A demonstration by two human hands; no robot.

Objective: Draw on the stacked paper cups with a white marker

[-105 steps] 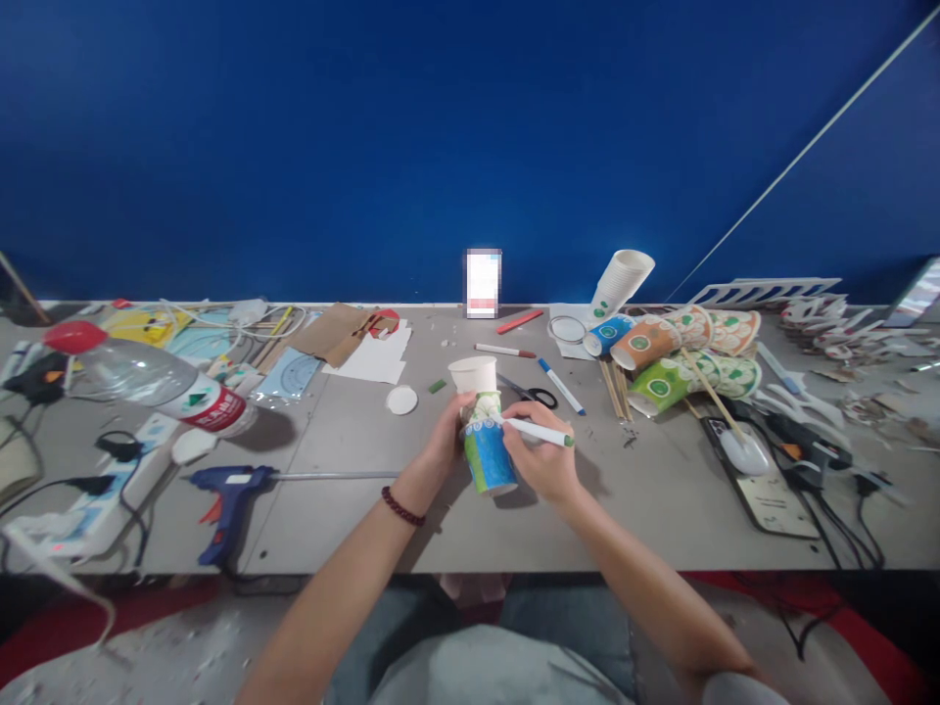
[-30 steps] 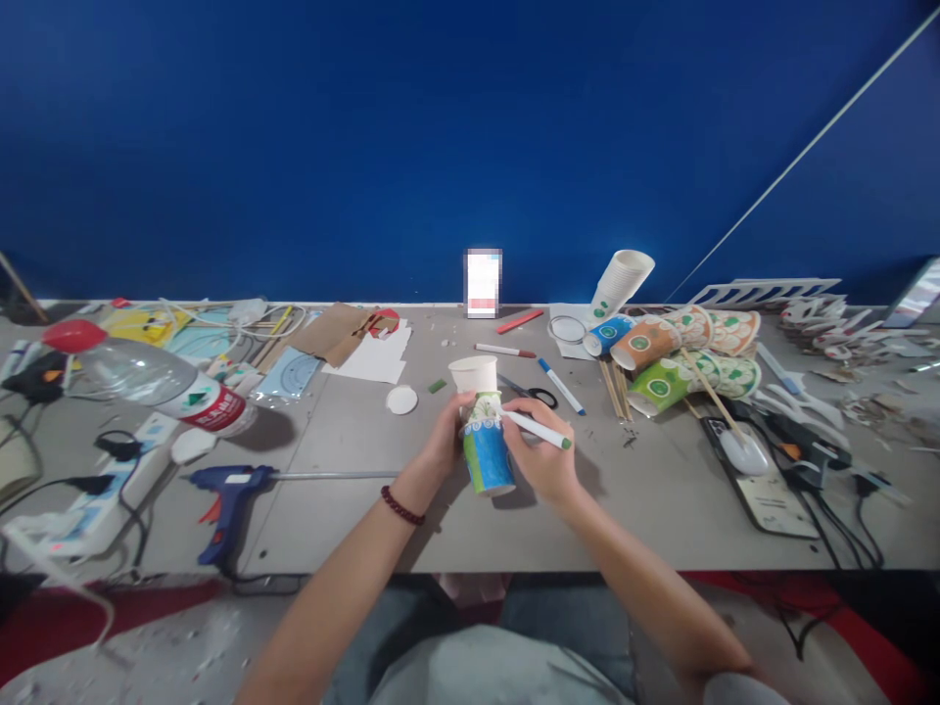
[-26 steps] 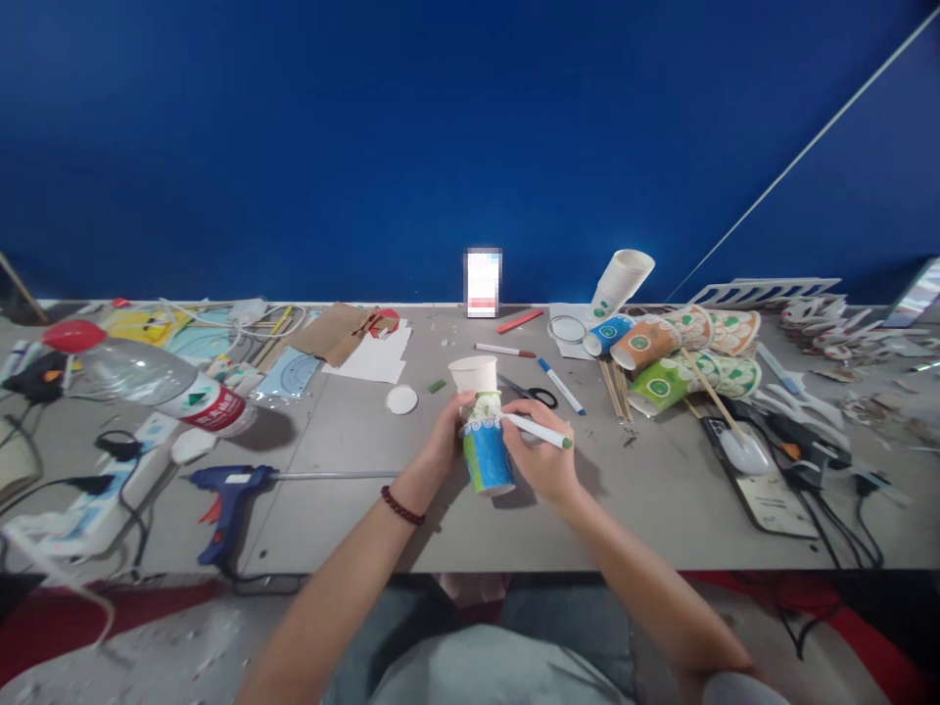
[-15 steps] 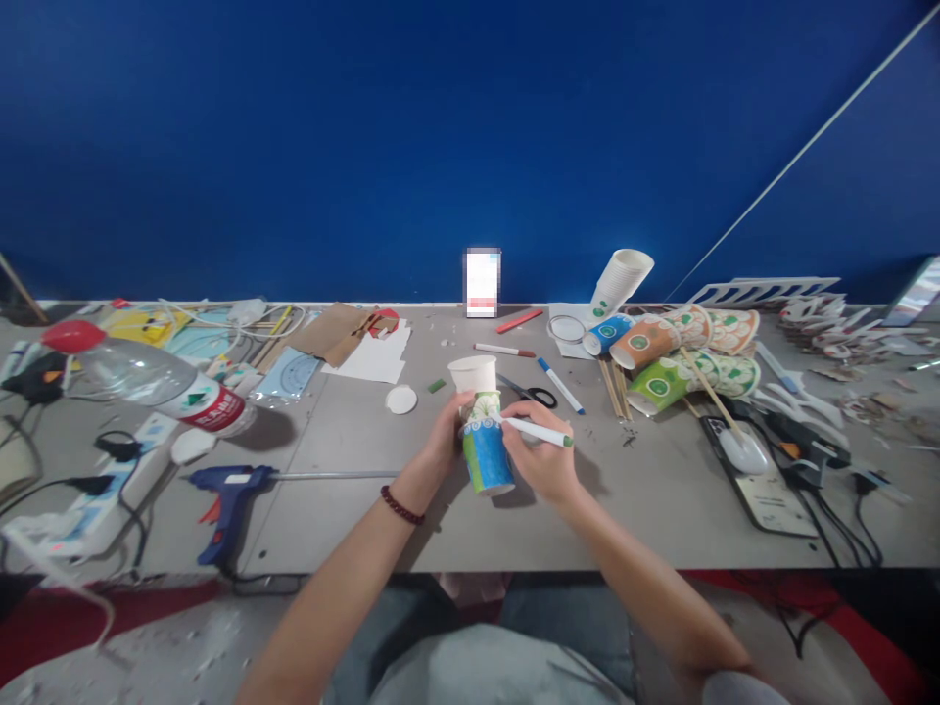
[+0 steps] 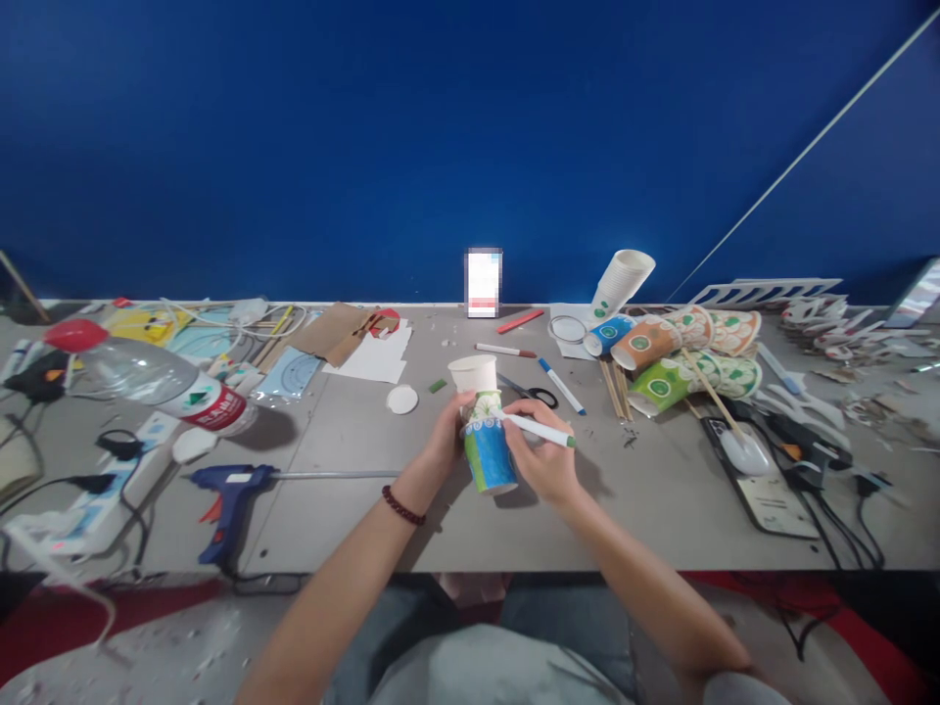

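My left hand [image 5: 442, 441] is wrapped round the left side of a joined set of paper cups [image 5: 491, 460], tilted slightly. Its lower part is coloured blue and green, the middle carries a green leaf-like pattern, and a plain white cup forms the top. My right hand [image 5: 543, 455] grips a white marker [image 5: 540, 431] with a green end, its tip close against the patterned middle. I cannot tell whether the tip touches. Close behind the cups lie black-handled scissors [image 5: 543, 397], a blue-capped marker [image 5: 560, 385] and a brown-capped marker [image 5: 505, 350].
On the left are a water bottle [image 5: 168, 387], a blue glue gun [image 5: 231, 504] and a power strip [image 5: 110, 499]. Several patterned cups [image 5: 653, 343], a stack of white cups [image 5: 621, 284] and a phone [image 5: 771, 499] sit on the right. A white disc [image 5: 401, 399] lies near my left hand.
Almost nothing differs. Both hands keep their hold, and the cups and marker have shifted only very slightly.
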